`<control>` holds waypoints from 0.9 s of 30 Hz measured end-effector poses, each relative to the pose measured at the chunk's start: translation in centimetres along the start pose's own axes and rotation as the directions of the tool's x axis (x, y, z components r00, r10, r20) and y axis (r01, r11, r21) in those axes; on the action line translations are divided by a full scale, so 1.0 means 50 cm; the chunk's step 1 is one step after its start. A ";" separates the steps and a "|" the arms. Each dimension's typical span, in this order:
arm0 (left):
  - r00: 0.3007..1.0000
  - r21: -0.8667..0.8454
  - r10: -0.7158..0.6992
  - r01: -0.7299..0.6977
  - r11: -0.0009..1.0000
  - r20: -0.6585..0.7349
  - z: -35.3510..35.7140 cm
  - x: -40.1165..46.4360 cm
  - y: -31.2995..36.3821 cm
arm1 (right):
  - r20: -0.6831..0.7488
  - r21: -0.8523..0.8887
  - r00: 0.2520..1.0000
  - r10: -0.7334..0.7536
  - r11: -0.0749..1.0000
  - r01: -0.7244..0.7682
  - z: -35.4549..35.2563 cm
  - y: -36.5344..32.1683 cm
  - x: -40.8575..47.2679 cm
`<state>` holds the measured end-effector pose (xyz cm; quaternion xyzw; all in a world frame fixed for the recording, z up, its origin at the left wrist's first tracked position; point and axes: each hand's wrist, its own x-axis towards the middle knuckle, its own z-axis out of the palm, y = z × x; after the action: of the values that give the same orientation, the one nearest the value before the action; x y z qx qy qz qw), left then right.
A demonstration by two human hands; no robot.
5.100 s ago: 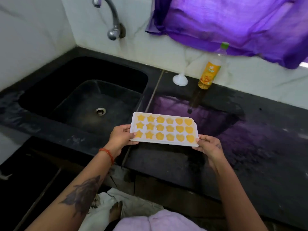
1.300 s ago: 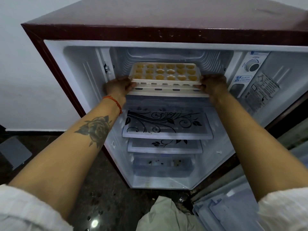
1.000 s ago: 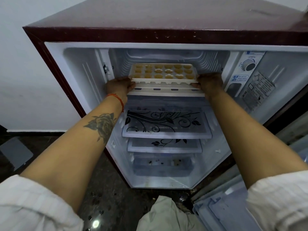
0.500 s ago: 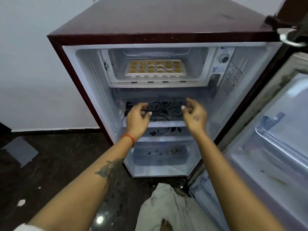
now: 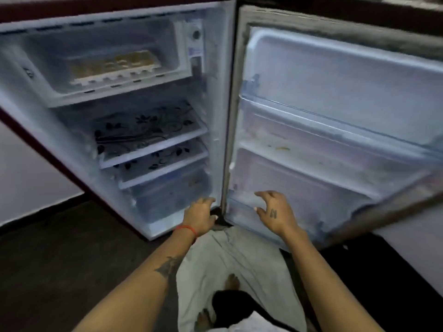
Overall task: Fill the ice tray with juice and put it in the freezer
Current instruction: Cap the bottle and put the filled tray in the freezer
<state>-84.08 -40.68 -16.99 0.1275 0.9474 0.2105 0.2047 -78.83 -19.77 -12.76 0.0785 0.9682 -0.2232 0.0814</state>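
The white ice tray [image 5: 112,68], its cells filled with orange juice, lies inside the freezer compartment [image 5: 72,94] at the top of the open fridge. Neither hand touches it. My left hand [image 5: 200,215] hangs low in front of the fridge's bottom right corner, fingers loosely curled and holding nothing. My right hand [image 5: 273,212] hovers beside it, in front of the lower part of the open door [image 5: 335,92], fingers spread and relaxed, also empty. The whole view is blurred by motion.
Two patterned glass shelves [image 5: 148,130] and a crisper drawer [image 5: 172,195] sit below the freezer. The door's inner racks [image 5: 323,130] stand open to the right. A dark floor [image 5: 60,259] lies to the left; my legs and feet are below.
The tray went from the counter into the freezer, and both hands let go of it. My hands have since dropped lower, and the view swung right towards the open door.
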 end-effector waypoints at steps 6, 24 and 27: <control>0.941 0.138 0.323 -0.308 0.941 -0.105 0.016 0.002 0.260 | -0.445 0.114 0.890 0.097 0.992 -0.051 -0.158 0.133 -0.126; 0.693 0.309 0.498 -0.391 0.867 -0.521 -0.038 0.009 0.625 | -0.722 -0.055 0.688 -0.071 0.997 0.045 -0.384 0.300 -0.152; 0.689 0.233 0.473 -0.417 0.878 -0.549 -0.031 -0.019 0.611 | -0.778 -0.053 0.620 -0.101 0.994 0.095 -0.378 0.280 -0.184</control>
<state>-79.15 -14.69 -1.62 0.2905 0.9118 0.2397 -0.1634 -69.55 -0.02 -0.09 0.1141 0.9117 -0.1682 -0.3571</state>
